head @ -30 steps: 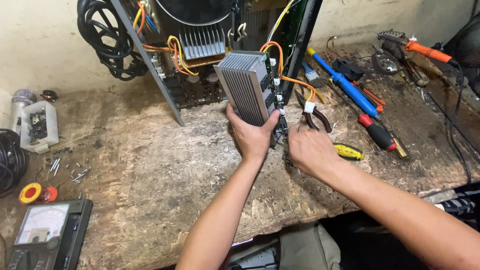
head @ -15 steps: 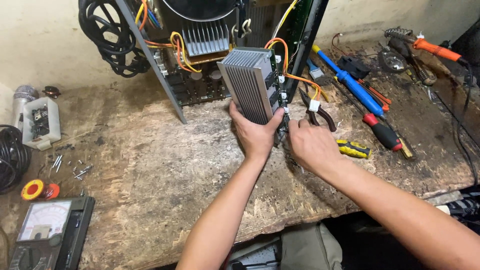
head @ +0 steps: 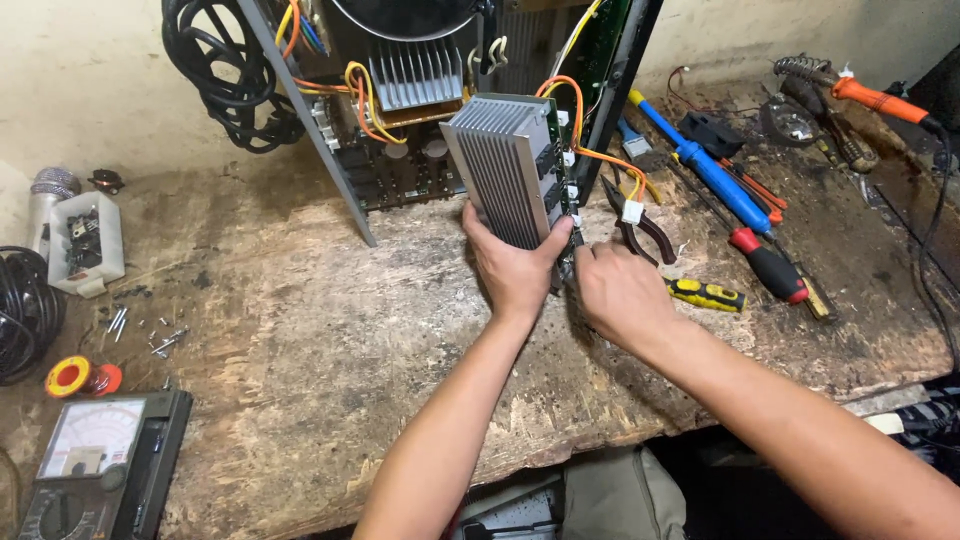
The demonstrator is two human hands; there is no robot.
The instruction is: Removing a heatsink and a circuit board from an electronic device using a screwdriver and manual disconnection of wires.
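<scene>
Finned grey heatsink module (head: 505,170): stands tilted on a worn wooden bench (head: 300,330), its top leaning toward the open metal chassis (head: 420,110) just behind it; orange wires (head: 580,120) run from its right edge into that chassis.

Left hand (head: 515,270): wrapped around the module's lower end, fingers closed on it.

Right hand (head: 620,290): just right of the module's base, fingertips pinched at its lower right edge; what they pinch cannot be told.

Pliers (head: 640,225): lying right of the module, near the right hand.

Yellow-handled screwdriver (head: 705,294): right of the module, beside the right wrist.

Blue screwdriver (head: 700,165) and red-handled screwdriver (head: 768,265): farther right of the module.

Orange-handled soldering iron (head: 875,98): far right.

Analogue multimeter (head: 95,465) and solder reel (head: 75,378): well left of the module, at the bench's near corner.

Coiled black cable (head: 225,75): upper left of the module.
</scene>
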